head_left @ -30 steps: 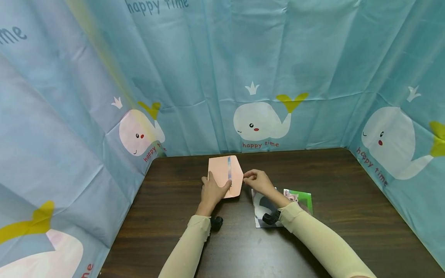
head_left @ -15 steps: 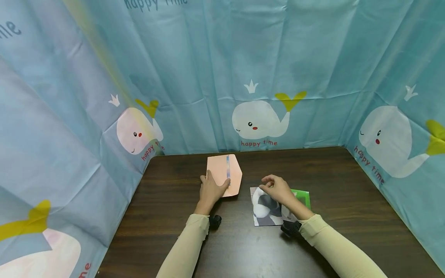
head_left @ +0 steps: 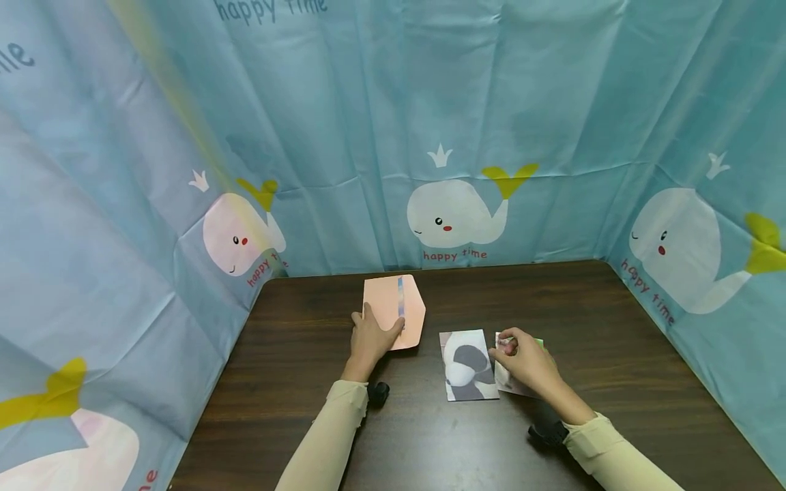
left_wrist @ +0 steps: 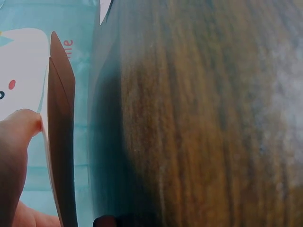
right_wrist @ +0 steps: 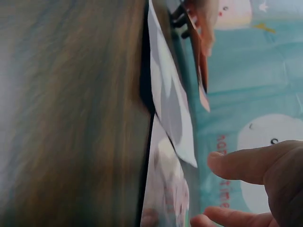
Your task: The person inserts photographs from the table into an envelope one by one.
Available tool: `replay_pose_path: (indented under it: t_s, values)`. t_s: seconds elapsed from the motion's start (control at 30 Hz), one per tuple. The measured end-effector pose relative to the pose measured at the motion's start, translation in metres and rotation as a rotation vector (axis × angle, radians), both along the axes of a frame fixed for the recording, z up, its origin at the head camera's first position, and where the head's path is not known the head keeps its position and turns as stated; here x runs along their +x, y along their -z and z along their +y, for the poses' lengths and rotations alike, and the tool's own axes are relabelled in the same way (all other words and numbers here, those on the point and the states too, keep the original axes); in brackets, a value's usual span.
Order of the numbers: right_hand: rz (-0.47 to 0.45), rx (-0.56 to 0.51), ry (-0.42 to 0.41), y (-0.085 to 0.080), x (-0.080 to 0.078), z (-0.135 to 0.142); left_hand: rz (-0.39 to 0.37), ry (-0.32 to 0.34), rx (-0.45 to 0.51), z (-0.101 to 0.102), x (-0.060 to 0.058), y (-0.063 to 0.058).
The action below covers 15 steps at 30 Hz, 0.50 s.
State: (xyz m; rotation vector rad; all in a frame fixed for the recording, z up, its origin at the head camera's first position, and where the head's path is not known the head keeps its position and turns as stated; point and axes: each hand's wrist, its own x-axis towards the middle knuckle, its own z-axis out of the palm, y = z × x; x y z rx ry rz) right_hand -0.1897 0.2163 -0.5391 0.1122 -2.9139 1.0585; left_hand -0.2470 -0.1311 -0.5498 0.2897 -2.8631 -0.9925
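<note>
The pink envelope [head_left: 393,310], with a bluish strip across it near its pointed flap, is at the far left of the table. My left hand [head_left: 370,336] grips it, thumb on the face and fingers at the left edge. In the left wrist view the envelope [left_wrist: 61,127] is seen nearly edge-on beside the thumb. My right hand [head_left: 527,359] hovers at a picture card [head_left: 514,383] with green at its corner, partly covering it. In the right wrist view the thumb [right_wrist: 239,164] and fingers stand apart beside this card [right_wrist: 163,182], with nothing pinched between them.
A grey-and-white picture card [head_left: 469,365] lies left of the right hand, close beside the other card. The dark wooden table [head_left: 430,443] is bordered by blue curtains [head_left: 344,136] printed with whales at the back and sides. Black camera mounts sit at both wrists.
My right hand has moved right, from the envelope's flap across the grey-and-white card to the card with green. The left hand still holds the envelope in the same place.
</note>
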Motion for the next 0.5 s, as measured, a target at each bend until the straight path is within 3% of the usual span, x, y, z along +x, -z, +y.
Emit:
replay_pose_path:
  t_s: [0.2, 0.5]
  values:
    - [0.018, 0.12, 0.065, 0.0, 0.019, 0.024, 0.003, 0.003, 0.001, 0.0, 0.0, 0.001]
    - [-0.044, 0.197, 0.142, 0.004, 0.043, 0.045, 0.02, 0.008, 0.006, -0.001, 0.0, -0.001]
